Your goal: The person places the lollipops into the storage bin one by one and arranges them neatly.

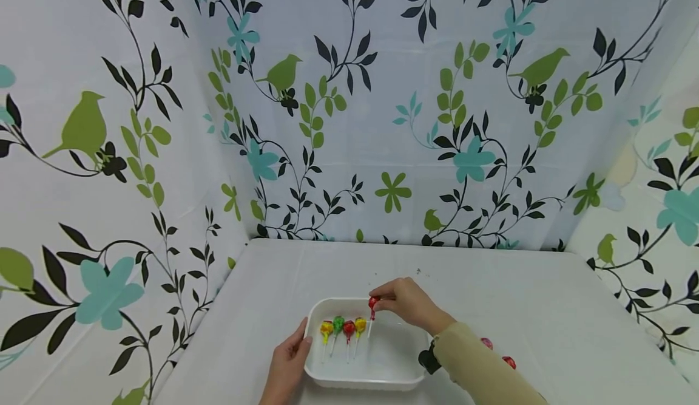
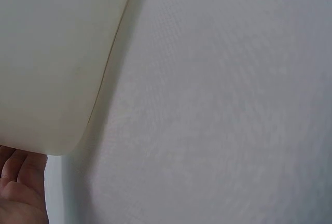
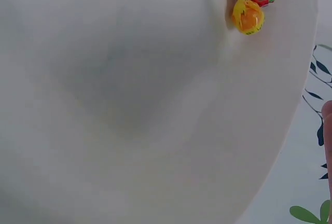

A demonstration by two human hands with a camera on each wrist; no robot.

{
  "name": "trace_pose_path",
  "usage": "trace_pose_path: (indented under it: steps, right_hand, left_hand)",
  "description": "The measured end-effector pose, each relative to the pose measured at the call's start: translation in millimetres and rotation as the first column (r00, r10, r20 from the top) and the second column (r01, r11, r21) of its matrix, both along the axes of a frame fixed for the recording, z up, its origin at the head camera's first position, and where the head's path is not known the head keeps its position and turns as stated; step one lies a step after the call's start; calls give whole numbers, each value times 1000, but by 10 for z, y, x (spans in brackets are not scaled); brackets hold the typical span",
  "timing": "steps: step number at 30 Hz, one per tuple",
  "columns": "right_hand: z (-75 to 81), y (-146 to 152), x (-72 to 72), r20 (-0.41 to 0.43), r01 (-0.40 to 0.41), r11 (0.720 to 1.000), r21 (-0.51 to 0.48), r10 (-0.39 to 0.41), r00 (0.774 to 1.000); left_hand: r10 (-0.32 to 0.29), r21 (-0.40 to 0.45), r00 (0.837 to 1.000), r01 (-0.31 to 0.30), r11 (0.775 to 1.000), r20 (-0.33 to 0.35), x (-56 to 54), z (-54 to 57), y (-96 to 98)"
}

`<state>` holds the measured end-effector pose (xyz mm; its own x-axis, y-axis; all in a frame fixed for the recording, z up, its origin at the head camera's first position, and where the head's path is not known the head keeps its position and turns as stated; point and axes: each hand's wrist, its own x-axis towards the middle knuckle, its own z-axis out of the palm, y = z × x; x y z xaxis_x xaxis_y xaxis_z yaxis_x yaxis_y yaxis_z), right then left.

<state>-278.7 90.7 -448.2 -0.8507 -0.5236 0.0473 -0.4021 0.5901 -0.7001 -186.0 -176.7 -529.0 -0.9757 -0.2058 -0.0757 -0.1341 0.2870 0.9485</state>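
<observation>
In the head view a white tray holds a row of wrapped lollipops: a yellow lollipop at the left, a green lollipop, a red lollipop and another yellow lollipop. My right hand pinches a further red lollipop by its wrapped head above the tray, its stick pointing down beside the row. At the tray's left side, my left hand grips the rim. Its curled fingers show against the tray wall in the left wrist view.
Two red-wrapped candies, a nearer one and a pinkish one, lie on the white table right of the tray, partly behind the right sleeve. A leaf-and-bird patterned curtain surrounds the table.
</observation>
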Motion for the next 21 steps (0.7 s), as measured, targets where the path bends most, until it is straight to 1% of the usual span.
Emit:
trace_pose_path:
  steps: [8, 15, 21]
  right_hand:
    - [-97, -127, -31, 30, -5, 1000, 14, 5, 1000]
    - [-125, -207, -54, 8, -30, 999, 36, 30, 1000]
    - [-193, -282, -55, 23, -55, 992, 117, 53, 998]
  left_hand:
    - [2, 0, 1000, -2, 1000, -18, 18, -6, 9]
    - [15, 0, 1000, -15, 1000, -27, 10, -8, 22]
    - [23, 4, 1000, -23, 1000, -17, 10, -5, 16]
